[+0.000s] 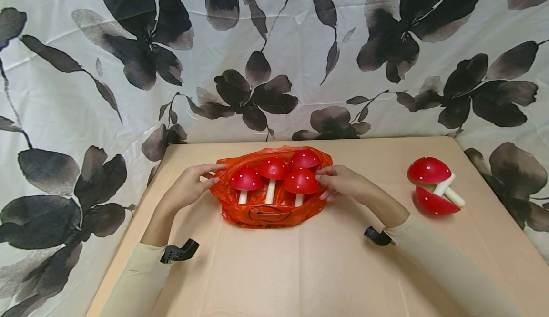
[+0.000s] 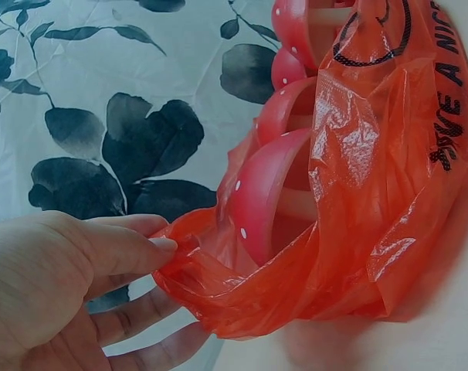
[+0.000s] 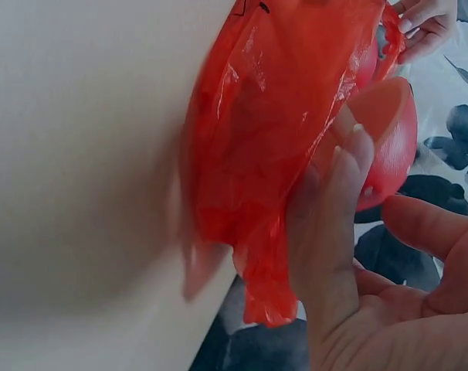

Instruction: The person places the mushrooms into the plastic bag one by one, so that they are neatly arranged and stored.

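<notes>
Here, a red plastic bag on the table between left hand and right hand, four red-capped mushrooms inside. Only in the head view, two loose mushrooms beyond the right hand; clearest from the left wrist, a thumb-and-finger pinch on the near rim. At right, extended fingers against the opposite end, unclenched, thumb apart. Long axis hand to hand, caps away from the person.

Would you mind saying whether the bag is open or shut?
The bag is open: four mushrooms show uncovered inside, and the left hand pinches its edge.
</notes>
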`<state>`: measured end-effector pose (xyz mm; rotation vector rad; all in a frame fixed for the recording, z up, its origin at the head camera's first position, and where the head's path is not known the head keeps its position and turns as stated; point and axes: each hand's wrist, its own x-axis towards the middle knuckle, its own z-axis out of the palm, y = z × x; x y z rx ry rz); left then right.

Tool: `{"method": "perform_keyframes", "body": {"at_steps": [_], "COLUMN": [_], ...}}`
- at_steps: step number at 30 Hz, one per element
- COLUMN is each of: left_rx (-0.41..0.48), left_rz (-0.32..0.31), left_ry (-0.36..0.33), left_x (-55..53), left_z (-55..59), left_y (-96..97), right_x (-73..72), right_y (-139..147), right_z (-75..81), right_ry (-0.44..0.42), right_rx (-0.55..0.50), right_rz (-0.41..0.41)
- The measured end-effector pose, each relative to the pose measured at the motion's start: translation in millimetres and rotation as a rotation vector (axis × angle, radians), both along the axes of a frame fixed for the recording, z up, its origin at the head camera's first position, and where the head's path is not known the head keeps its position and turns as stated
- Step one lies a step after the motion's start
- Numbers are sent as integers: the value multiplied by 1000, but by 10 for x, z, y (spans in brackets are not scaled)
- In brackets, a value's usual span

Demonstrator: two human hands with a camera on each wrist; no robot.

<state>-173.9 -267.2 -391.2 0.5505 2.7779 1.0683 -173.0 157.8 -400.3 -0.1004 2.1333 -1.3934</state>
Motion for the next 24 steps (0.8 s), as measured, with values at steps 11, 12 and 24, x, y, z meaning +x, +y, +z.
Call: {"method": "perform_keyframes", "body": {"at_steps": [11,12,24], "left_rx": [4,5,9], "left_rz": [-2,-1,3], "left_ry": [-3,-2,-2], "left_x": [-6,-8,-32], "left_z": [-14,-19,-18], "left_y": [-21,-25,-35], "right_x": [49,48,-23], "right_y": [153,173,569], "right_z": [120,130,236], "right_ry": [93,90,182], "right_rx": [52,53,52], "right_rz": [41,40,56]}}
